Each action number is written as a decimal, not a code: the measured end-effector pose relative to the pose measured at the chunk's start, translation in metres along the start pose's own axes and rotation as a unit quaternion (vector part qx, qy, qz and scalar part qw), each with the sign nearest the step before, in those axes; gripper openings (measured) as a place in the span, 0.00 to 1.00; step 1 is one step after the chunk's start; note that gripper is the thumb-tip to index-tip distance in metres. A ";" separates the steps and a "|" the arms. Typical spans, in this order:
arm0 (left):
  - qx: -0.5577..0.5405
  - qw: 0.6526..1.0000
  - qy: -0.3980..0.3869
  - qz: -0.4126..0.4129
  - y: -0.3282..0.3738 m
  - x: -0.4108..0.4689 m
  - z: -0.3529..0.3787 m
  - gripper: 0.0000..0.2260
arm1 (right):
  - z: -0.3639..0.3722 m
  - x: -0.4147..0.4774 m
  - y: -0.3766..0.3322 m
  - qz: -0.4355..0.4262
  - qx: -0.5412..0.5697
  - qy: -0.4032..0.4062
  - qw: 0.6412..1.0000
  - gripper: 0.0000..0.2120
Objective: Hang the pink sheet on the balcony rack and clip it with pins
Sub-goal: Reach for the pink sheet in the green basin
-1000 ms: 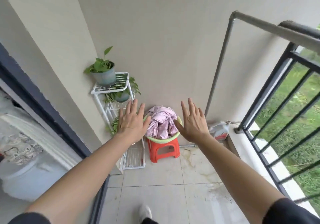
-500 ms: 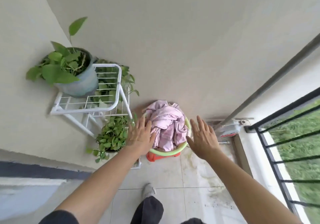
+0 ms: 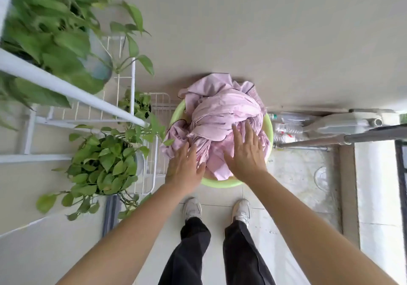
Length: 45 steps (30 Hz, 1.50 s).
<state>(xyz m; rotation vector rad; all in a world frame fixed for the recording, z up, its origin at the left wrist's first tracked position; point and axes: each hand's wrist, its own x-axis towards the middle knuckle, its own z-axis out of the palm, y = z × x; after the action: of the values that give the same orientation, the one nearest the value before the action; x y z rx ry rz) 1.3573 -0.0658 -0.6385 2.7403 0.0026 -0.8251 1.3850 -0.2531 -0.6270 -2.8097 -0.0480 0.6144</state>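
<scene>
Finds the pink sheet wadded in a green basin dead ahead by the wall, a round heap with no clear long axis. Rests the right hand flat and spread on its near top, nearer the middle. Lays the left hand on the near-left folds, fingers seemingly straight too, though the tips sink into cloth.

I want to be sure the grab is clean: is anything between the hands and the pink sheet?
Nothing visible. The left hand and right hand both rest directly on the pink sheet, heaped in the green basin. The plant leaves reach the basin's left side, clear of both hands.
</scene>
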 end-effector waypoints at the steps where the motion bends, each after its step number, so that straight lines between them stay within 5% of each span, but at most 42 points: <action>1: -0.008 1.000 -0.003 -0.009 -0.003 0.010 0.010 0.29 | 0.006 0.017 0.000 -0.010 0.011 0.020 1.000 0.40; 4: -0.019 0.999 -0.036 -0.030 -0.013 0.027 0.033 0.32 | 0.018 0.059 0.001 -0.063 -0.023 0.068 0.995 0.49; 8: 0.027 0.999 -0.044 -0.009 -0.017 0.032 0.051 0.34 | 0.018 0.099 0.003 -0.067 -0.080 0.017 0.994 0.60; 16: 0.061 0.995 -0.022 0.073 -0.003 0.034 0.064 0.28 | 0.010 0.033 0.066 -0.103 0.060 0.145 0.982 0.37; 23: 0.107 0.989 -0.027 0.095 0.006 0.028 0.077 0.26 | 0.040 -0.022 0.121 0.034 0.020 0.052 0.998 0.41; 27: 0.155 0.982 -0.029 0.107 0.006 0.029 0.078 0.25 | 0.050 -0.022 0.111 0.077 -0.019 0.073 0.994 0.48; 36: 0.217 0.975 -0.018 0.036 -0.030 0.038 0.079 0.20 | 0.060 0.001 0.074 -0.009 0.090 -0.015 0.996 0.35; 40: 0.177 0.984 -0.022 0.002 -0.038 0.028 0.072 0.19 | 0.015 0.015 0.059 -0.050 0.038 0.022 0.998 0.23; 45: 0.037 0.995 0.084 -0.025 -0.009 0.006 0.033 0.25 | -0.073 0.008 0.046 -0.060 0.200 0.093 0.974 0.13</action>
<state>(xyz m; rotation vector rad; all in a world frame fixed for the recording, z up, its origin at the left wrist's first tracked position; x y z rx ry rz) 1.3437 -0.0658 -0.6705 2.8831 0.0761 -0.6153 1.4213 -0.3146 -0.5789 -2.4372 -0.0505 0.2916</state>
